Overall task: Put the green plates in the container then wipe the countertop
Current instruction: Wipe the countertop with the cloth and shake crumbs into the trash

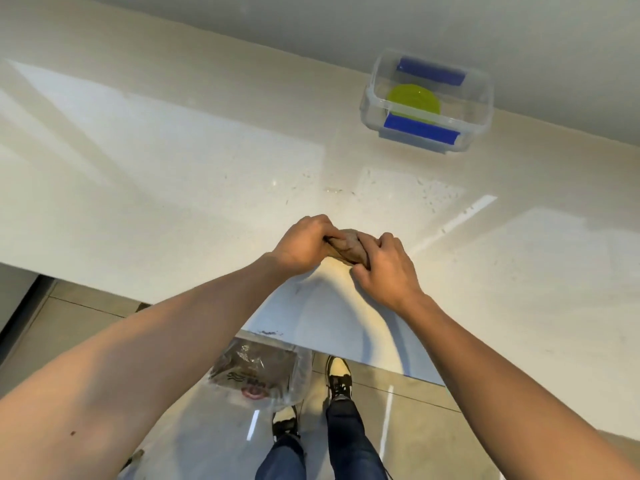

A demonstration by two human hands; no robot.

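A green plate lies inside a clear plastic container with blue clips, at the far right of the pale countertop against the wall. Near the counter's front edge, my left hand and my right hand both grip a bunched brown cloth between them, just above the counter surface. Small dark specks and wet marks dot the counter beyond the cloth.
A clear bag-lined bin with wrappers stands on the tiled floor below the counter edge, beside my feet. A wall runs along the back of the counter.
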